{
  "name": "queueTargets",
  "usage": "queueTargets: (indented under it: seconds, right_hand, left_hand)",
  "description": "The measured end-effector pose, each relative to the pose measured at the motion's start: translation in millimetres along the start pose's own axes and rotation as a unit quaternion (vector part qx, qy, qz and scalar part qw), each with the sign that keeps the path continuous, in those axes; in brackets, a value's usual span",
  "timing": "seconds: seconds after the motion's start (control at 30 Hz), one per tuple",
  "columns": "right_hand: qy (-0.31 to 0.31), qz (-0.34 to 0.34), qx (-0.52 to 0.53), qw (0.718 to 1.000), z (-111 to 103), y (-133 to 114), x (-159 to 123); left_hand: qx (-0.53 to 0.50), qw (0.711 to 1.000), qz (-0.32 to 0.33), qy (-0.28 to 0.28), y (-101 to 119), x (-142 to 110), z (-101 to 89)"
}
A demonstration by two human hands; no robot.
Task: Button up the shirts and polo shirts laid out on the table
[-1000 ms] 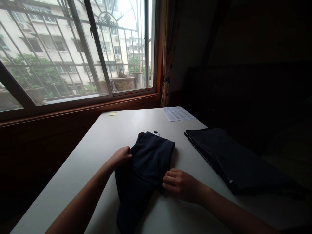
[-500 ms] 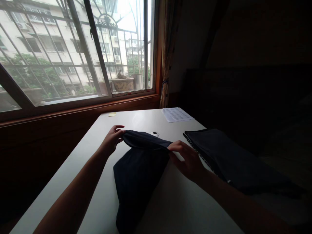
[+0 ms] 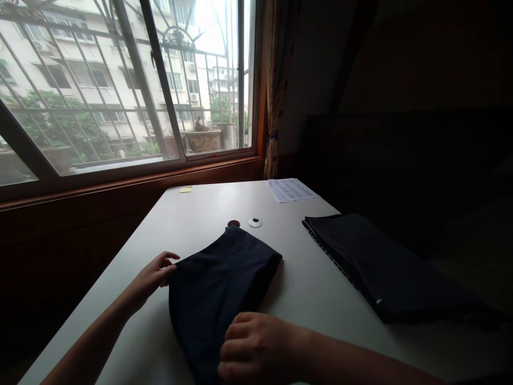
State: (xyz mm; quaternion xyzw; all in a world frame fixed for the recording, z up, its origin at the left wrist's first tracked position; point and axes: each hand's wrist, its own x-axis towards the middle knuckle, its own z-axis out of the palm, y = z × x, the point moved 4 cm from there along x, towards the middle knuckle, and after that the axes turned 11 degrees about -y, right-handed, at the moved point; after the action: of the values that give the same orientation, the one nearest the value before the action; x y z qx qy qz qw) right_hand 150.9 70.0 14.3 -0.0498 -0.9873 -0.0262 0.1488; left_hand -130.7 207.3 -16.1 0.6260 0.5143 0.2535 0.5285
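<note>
A dark blue garment (image 3: 224, 267) of a kind I cannot make out lies across the table, its wide far end spread out and its near part running out of view at the bottom. My left hand (image 3: 154, 275) pinches its left edge between thumb and fingers. Curled over the garment's lower right side is my right hand (image 3: 256, 345), its fingers bent round the fabric and the fingertips partly hidden. To the right rests a stack of folded dark garments (image 3: 385, 262) with a black-and-white patterned edge.
The white table (image 3: 136, 235) carries printed sheets (image 3: 292, 190) at its far right and a yellow sticky note (image 3: 185, 189) at its far left. Near the garment's far tip are a round brown item (image 3: 233, 223) and a white ring-shaped item (image 3: 255, 222). A barred window (image 3: 120, 96) stands behind.
Both hands have come down and closer to me. The garment's raised edge is lowered and its far end now spreads wider, uncovering the brown round item. My right hand has let go of that edge.
</note>
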Motion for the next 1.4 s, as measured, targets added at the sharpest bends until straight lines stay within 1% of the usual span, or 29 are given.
queueTargets:
  seconds: [0.03,0.07,0.1,0.13,0.17,0.2,0.23,0.27,0.33,0.4,0.43,0.47,0.5,0.53,0.6,0.7,0.77,0.87,0.97,1.03,1.07,1.1,1.17,1.23,1.3,1.4]
  right_hand:
    - [-0.002,0.017,0.009,1.000,0,7,-7]
    - [0.004,0.047,0.019,0.999,-3,18,-16]
    - [0.016,0.081,0.027,0.996,-7,31,-28]
    - [0.031,0.118,0.033,0.992,-13,46,-42]
    - [0.046,0.166,0.031,0.985,-17,62,-57]
    - [0.055,0.217,0.015,0.974,-20,78,-73]
    - [0.046,0.274,-0.005,0.961,-20,93,-89]
    - [0.045,0.326,-0.029,0.944,-20,106,-102]
    - [0.026,0.392,-0.061,0.918,-13,126,-122]
    - [-0.004,0.422,-0.082,0.903,-1,138,-130]
    - [-0.020,0.427,-0.093,0.899,4,142,-132]
    - [-0.033,0.427,-0.106,0.898,9,146,-132]
    - [-0.042,0.425,-0.119,0.897,12,149,-132]
    - [-0.048,0.421,-0.129,0.897,15,152,-133]
    - [-0.055,0.407,-0.137,0.901,17,158,-137]
    - [-0.064,0.377,-0.131,0.915,17,165,-146]
    - [-0.069,0.358,-0.129,0.922,18,167,-150]
    - [-0.065,0.351,-0.131,0.925,17,167,-153]
    - [-0.045,0.368,-0.138,0.919,14,161,-150]
    - [-0.033,0.362,-0.140,0.921,11,154,-144]
    - [-0.033,0.343,-0.139,0.929,10,149,-139]
    - [-0.037,0.312,-0.136,0.940,10,145,-135]
    - [-0.052,0.235,-0.130,0.962,11,135,-127]
    - [-0.066,0.180,-0.123,0.974,12,131,-125]
    - [-0.079,0.161,-0.116,0.977,13,132,-128]
    - [-0.090,0.163,-0.096,0.978,13,136,-137]
  left_hand:
    - [0.018,1.000,-0.015,-0.013,-11,-2,-1.2]
    - [0.048,0.998,-0.023,-0.014,-18,-4,-3.0]
    - [0.094,0.995,-0.020,0.004,-21,-7,-5.1]
    - [0.155,0.987,-0.002,0.039,-18,-10,-6.3]
    - [0.223,0.971,0.030,0.081,-11,-15,-4.7]
    - [0.290,0.947,0.070,0.122,0,-21,1.1]
    - [0.350,0.918,0.114,0.146,13,-28,12.3]
    - [0.384,0.902,0.147,0.129,25,-35,29.1]
    - [0.411,0.892,0.183,0.041,45,-48,72.9]
    - [0.445,0.873,0.193,-0.053,55,-60,120.2]
    - [0.466,0.860,0.195,-0.080,56,-65,140.7]
    - [0.492,0.842,0.201,-0.095,54,-69,158.0]
    - [0.523,0.822,0.201,-0.102,50,-70,171.3]
    - [0.549,0.805,0.199,-0.104,44,-71,180.7]
    - [0.583,0.781,0.203,-0.096,30,-70,189.3]
    - [0.599,0.757,0.247,-0.082,16,-71,190.1]
    - [0.600,0.743,0.290,-0.065,15,-73,189.1]
    - [0.583,0.736,0.343,-0.028,25,-80,187.0]
    - [0.567,0.742,0.357,-0.002,38,-88,183.6]
    - [0.571,0.746,0.344,-0.002,43,-92,181.9]
    - [0.577,0.746,0.332,-0.009,42,-93,181.8]
    - [0.587,0.744,0.319,-0.021,41,-94,182.4]
    - [0.611,0.734,0.291,-0.062,33,-93,186.4]
    - [0.633,0.720,0.265,-0.104,24,-92,191.7]
    - [0.650,0.709,0.235,-0.141,17,-89,196.5]
    - [0.667,0.696,0.192,-0.184,12,-86,200.6]
